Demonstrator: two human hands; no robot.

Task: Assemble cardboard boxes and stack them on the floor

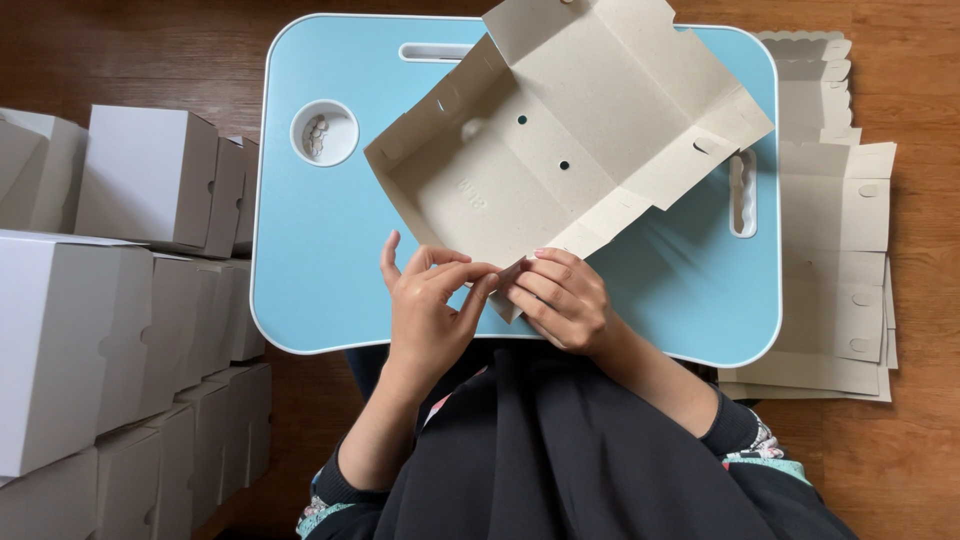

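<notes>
The left hand [432, 305] is partly closed: its thumb and forefinger pinch the near corner flap of a flat-cut cardboard box [560, 150], while the other fingers stay loosely curled and one stands up free. The right hand [562, 298] is curled tighter, its fingers [545, 285] bent over the same corner from the other side, gripping the flap where it folds. The two hands meet at that corner, fingertips touching or nearly so.

The cardboard box is grey-brown and only half formed. It is tilted, with its near corner in the hands and the rest reaching up and away over a light blue lap table [320, 270]. One long side wall is raised; the wide panel on the far right lies open, with small round holes and cut tabs showing.

The lap table has a round cup recess [324, 132] at its upper left with small pale bits inside, a slot along its top edge and a wavy slot at its right edge.

To the right of the table, on the wooden floor [920, 250], lies a stack of flat unfolded box blanks [835, 270]. To the left stand rows of finished white boxes [110, 300], closed and stacked close together.
</notes>
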